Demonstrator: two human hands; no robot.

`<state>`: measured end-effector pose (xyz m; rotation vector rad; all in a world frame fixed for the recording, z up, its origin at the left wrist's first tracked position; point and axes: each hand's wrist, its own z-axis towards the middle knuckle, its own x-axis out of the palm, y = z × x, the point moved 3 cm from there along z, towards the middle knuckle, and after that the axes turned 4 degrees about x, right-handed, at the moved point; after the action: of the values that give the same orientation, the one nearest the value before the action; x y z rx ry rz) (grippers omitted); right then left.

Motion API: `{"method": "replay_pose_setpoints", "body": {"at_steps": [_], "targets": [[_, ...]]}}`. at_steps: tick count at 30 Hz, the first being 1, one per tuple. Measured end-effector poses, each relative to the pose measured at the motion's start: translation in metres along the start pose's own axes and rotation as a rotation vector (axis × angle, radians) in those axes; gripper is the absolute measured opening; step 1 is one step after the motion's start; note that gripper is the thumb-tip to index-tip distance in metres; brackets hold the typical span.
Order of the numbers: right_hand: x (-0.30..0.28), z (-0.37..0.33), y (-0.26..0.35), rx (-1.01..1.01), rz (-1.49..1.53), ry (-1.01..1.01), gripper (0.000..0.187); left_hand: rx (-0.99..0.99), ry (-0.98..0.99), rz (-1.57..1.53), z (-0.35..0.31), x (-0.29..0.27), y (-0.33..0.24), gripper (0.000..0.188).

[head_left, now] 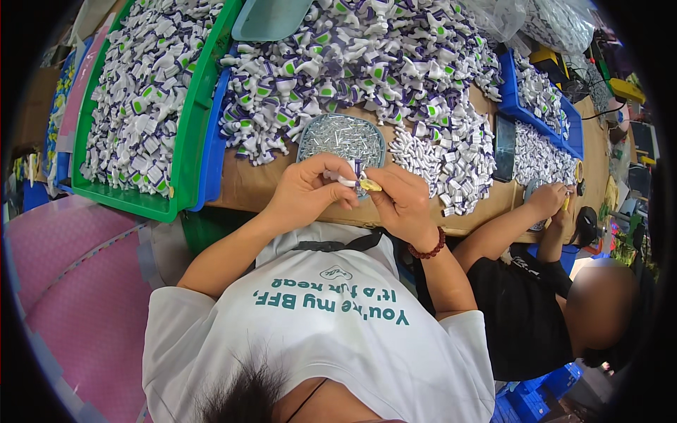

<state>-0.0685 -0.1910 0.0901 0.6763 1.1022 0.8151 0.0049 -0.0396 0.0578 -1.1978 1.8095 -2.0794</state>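
Both hands meet over the near rim of a round bowl of small silvery metal pins. Between thumb and fingers, my left hand pinches a small white and purple plastic part. My right hand is closed against the part's other side, with a small yellow piece at its fingertips. Whether that piece is gripped or wrapped round a fingertip I cannot tell. Just right of the bowl lie small white pieces and short white and purple pieces.
A big heap of white, purple and green plastic parts covers the table's far side. On the left stands a green crate of similar parts, beside a light blue tray. A co-worker's hands work at the right, near a blue bin.
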Motion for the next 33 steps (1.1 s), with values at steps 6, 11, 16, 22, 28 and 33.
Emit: {"method": "replay_pose_setpoints", "body": {"at_steps": [6,11,16,22,28,33], "targets": [[0.001,0.0,0.003,-0.018,0.001,-0.004,0.024,-0.133,-0.026,-0.244,0.003,-0.003,0.002,0.016],[0.004,-0.004,0.0,-0.05,0.0,-0.022,0.025,-0.015,-0.045,-0.004,-0.002,0.001,0.001,0.019],[0.004,-0.003,0.0,-0.081,-0.037,-0.013,0.028,0.101,-0.074,0.173,-0.006,0.005,-0.002,0.019],[0.005,-0.004,-0.002,-0.096,-0.059,-0.015,0.029,-0.117,-0.024,-0.173,0.002,-0.007,0.013,0.017],[0.003,-0.003,-0.002,-0.107,-0.294,0.006,0.025,0.033,-0.064,0.156,0.006,-0.005,0.018,0.018],[0.001,-0.007,-0.01,-0.019,-0.3,0.097,0.025,-0.424,-0.114,-0.445,0.006,-0.018,0.019,0.022]]}}
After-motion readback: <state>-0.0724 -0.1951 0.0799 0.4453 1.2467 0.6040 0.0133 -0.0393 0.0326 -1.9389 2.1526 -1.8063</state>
